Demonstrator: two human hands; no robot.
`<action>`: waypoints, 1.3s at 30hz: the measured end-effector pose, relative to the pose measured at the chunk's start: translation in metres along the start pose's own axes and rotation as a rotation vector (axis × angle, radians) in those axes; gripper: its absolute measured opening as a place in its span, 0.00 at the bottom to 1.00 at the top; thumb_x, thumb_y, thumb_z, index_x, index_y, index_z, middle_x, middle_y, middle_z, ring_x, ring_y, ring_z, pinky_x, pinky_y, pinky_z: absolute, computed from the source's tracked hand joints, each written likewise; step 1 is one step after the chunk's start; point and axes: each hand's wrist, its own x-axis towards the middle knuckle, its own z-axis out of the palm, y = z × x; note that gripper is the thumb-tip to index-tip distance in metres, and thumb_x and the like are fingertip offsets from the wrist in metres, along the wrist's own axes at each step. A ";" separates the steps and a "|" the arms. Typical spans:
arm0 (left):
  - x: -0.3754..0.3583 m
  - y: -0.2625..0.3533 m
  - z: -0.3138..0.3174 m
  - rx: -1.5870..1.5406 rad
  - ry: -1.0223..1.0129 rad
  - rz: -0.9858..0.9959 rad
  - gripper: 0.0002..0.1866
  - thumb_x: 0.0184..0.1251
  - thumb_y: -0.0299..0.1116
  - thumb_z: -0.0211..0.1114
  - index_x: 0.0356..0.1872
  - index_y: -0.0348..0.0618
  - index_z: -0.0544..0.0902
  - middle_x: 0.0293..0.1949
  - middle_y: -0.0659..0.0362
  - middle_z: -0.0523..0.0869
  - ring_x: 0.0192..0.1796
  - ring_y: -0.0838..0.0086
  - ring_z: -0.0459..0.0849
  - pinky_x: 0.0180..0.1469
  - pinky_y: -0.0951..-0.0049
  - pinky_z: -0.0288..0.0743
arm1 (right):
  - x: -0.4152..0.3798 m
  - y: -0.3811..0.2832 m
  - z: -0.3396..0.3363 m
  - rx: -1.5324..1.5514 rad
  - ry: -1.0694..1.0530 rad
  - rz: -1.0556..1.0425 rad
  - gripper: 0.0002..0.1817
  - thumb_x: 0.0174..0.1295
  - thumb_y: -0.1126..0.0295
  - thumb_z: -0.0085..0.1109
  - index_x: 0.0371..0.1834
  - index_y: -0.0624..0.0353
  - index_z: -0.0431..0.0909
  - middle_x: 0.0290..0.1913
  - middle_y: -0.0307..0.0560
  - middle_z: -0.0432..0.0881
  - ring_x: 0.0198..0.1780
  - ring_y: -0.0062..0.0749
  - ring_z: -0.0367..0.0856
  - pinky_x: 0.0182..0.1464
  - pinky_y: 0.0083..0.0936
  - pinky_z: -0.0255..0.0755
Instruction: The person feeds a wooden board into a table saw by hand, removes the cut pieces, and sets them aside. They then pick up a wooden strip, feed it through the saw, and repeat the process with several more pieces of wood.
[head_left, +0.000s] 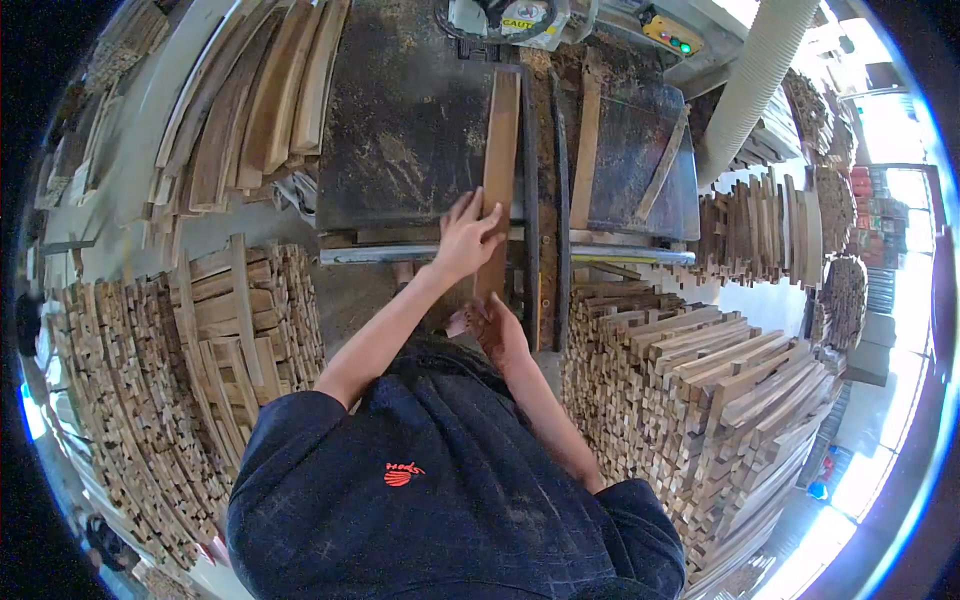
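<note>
A long brown wooden board (502,130) lies lengthwise on the dark machine table (400,130), its near end reaching past the front edge toward my body. My left hand (465,240) rests against the left side of the board with its fingers spread, the thumb side lying over the wood. At the near end, my right hand (495,330) has its fingers closed round the board, and a small pinkish piece shows beside them. Right of the board runs a dark straight fence (560,200).
A machine head with a caution label (520,22) stands at the table's far end. Near it are a yellow control box (672,35) and a ribbed hose (755,85). Stacked wood strips (690,400) rise on the right, with more timber piles (130,370) to the left. Sawdust lies on the table.
</note>
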 end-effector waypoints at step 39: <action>0.243 -0.097 -0.112 -0.344 0.426 -0.051 0.12 0.62 0.29 0.70 0.46 0.42 0.88 0.54 0.48 0.86 0.59 0.50 0.82 0.59 0.53 0.78 | 0.195 -0.187 0.194 -0.314 0.085 -0.499 0.20 0.77 0.49 0.52 0.31 0.50 0.77 0.24 0.35 0.74 0.24 0.24 0.71 0.23 0.25 0.65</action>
